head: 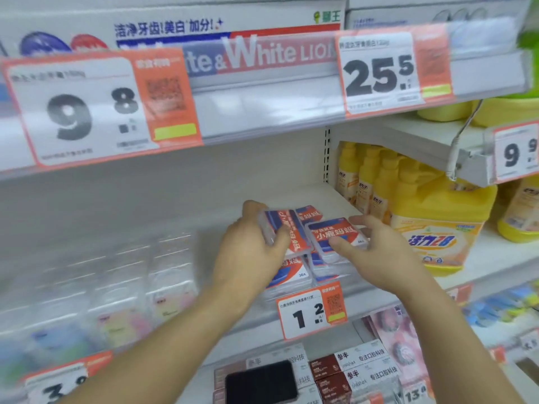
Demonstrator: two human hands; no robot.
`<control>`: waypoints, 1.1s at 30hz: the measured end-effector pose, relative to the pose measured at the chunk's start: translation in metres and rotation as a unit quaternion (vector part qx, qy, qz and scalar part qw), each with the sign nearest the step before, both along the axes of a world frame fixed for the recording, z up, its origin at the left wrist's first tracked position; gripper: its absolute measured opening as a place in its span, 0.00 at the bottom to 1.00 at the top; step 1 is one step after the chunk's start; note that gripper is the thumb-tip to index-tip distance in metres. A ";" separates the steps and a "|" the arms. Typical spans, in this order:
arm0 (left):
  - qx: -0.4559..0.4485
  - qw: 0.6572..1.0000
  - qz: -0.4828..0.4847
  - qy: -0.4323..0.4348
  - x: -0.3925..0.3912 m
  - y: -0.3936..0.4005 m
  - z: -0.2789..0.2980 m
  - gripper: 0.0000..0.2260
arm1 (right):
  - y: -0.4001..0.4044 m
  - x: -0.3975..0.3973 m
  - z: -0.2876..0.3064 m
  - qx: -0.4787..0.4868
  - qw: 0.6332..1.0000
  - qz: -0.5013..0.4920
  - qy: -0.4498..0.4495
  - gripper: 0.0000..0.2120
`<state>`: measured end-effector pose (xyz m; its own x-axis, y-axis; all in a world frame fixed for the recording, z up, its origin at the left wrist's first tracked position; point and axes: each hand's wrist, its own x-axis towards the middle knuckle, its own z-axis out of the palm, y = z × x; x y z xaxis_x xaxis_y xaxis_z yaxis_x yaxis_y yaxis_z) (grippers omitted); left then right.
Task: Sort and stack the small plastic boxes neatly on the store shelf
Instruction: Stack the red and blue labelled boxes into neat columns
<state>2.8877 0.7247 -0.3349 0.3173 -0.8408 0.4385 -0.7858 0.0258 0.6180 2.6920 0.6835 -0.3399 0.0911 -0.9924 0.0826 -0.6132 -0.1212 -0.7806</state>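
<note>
Fingers of left hand (pixel 250 246) gripping one small box (pixel 287 231), right hand (pixel 376 252) pinching another box (pixel 335 236), both above shelf stacks (pixel 294 275)

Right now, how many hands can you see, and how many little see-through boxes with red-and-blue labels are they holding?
Hands: 2 (left hand, right hand)
Small clear plastic boxes with red-and-blue labels, held: 2 (left-hand box, right-hand box)
Total: 4
</note>
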 end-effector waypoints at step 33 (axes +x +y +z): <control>0.104 0.994 -0.010 -0.009 -0.022 0.055 -0.041 0.29 | -0.018 -0.027 -0.016 0.028 0.978 0.206 -0.008 0.37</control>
<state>2.8658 0.7799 -0.3762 0.2937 -0.9200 0.2596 -0.7971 -0.0858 0.5978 2.6647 0.6653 -0.3562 0.4841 -0.8743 0.0336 -0.5082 -0.3122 -0.8026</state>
